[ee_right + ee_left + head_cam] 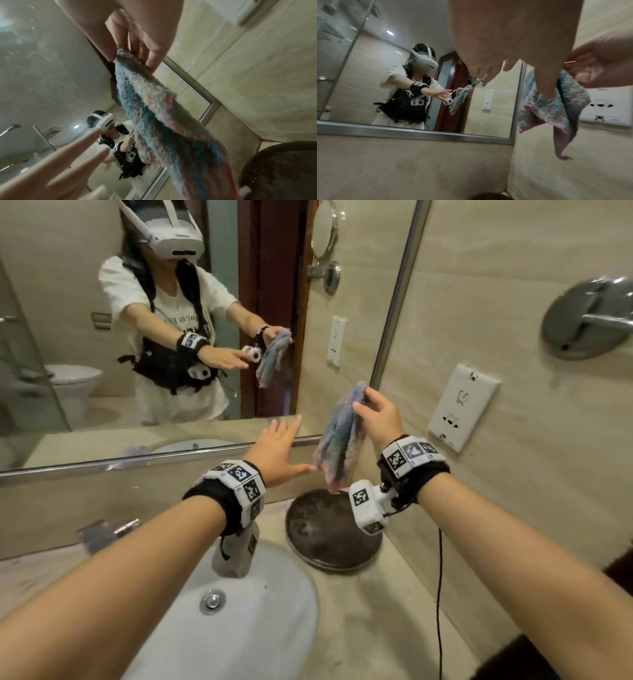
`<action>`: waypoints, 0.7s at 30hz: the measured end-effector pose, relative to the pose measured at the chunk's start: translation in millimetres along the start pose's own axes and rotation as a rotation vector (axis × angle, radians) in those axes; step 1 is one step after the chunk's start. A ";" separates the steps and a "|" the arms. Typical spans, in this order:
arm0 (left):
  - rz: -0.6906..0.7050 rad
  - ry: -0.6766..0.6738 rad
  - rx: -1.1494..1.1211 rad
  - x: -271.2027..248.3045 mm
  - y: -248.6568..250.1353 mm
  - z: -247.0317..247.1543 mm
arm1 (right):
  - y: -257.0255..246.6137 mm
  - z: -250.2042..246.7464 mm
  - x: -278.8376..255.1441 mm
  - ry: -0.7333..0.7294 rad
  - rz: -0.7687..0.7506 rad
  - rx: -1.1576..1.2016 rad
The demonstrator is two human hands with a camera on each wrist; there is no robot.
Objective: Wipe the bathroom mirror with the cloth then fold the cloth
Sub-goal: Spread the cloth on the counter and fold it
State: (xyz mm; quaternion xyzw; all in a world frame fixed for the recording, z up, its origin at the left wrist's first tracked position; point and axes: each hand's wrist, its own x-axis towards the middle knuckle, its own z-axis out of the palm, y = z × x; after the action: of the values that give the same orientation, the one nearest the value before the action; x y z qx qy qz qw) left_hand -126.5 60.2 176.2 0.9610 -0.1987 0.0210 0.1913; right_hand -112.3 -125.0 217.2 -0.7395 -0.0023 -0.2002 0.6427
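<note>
Cloth hangs above dark round tray, beside mirror.

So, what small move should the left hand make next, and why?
Probably it should take the low hanging corner of the cloth. The right hand pinches only the top edge, so the cloth dangles off the mirror, above the dark round tray. The left hand is open beside it, fingers spread, holding nothing.
</note>
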 end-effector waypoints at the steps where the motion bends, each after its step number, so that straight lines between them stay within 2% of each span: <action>1: -0.020 -0.020 -0.064 -7.2 3.5 0.8 | -4.3 -2.4 -9.7 -0.028 0.025 0.005; 4: -0.060 -0.110 -0.265 -26.8 13.9 1.6 | -16.9 -11.1 -37.8 -0.112 0.114 0.092; 9: 0.064 -0.213 -0.419 -50.0 30.6 7.6 | -32.2 -26.6 -71.1 -0.236 0.151 0.239; 14: 0.071 -0.229 -0.590 -58.5 42.6 4.4 | -37.2 -40.4 -84.1 -0.268 0.156 0.231; 18: 0.061 -0.201 -0.565 -54.5 46.5 0.8 | -32.6 -55.9 -85.3 -0.250 0.155 0.217; 21: -0.017 -0.166 -0.661 -44.7 49.1 0.8 | -23.8 -68.2 -82.5 -0.253 0.166 0.159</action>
State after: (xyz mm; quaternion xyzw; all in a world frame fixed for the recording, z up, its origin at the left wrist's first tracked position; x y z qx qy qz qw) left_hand -186.7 34.9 187.9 0.8470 -0.2016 -0.1245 0.4759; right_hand -214.3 -164.7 221.6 -0.7033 -0.0378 -0.0509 0.7081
